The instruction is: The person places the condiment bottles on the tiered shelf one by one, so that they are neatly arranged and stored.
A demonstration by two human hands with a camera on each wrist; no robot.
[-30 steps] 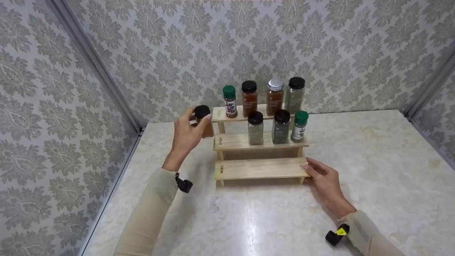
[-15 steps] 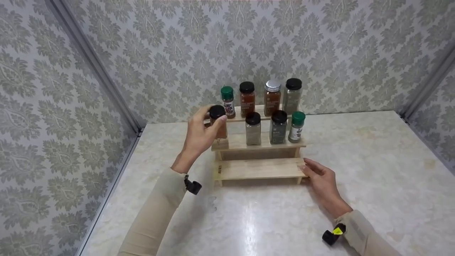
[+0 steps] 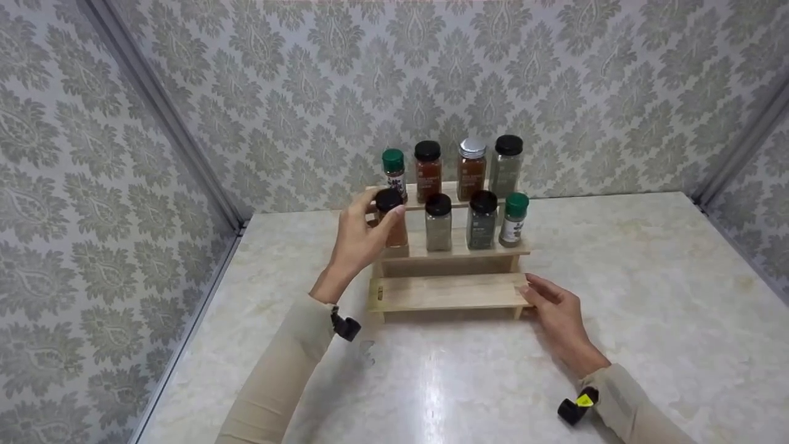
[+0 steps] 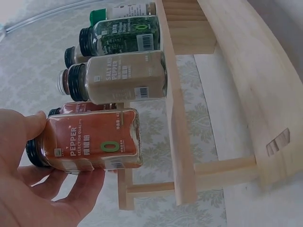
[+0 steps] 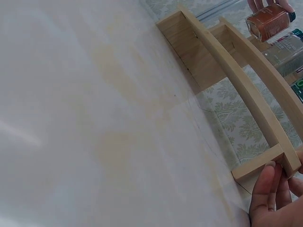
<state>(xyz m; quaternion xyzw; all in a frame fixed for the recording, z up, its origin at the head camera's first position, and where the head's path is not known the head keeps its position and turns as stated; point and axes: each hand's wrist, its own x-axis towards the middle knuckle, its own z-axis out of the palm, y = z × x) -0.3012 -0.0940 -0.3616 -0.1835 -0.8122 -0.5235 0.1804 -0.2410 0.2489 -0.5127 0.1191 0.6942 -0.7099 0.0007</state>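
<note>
The red spice jar (image 4: 92,142) reads "PEPPER"; the grey jar (image 4: 125,78) beside it reads "SALT AND PEPPER".

Pale marble-look table (image 3: 647,277), glossy with light glare, enclosed behind and beside by grey damask-papered walls (image 3: 308,74) with metal corner strips (image 3: 160,105).

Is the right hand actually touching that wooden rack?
Touching. In the right wrist view the fingertips of the right hand press against the end of the wooden rack's lowest step; the head view agrees.
</note>
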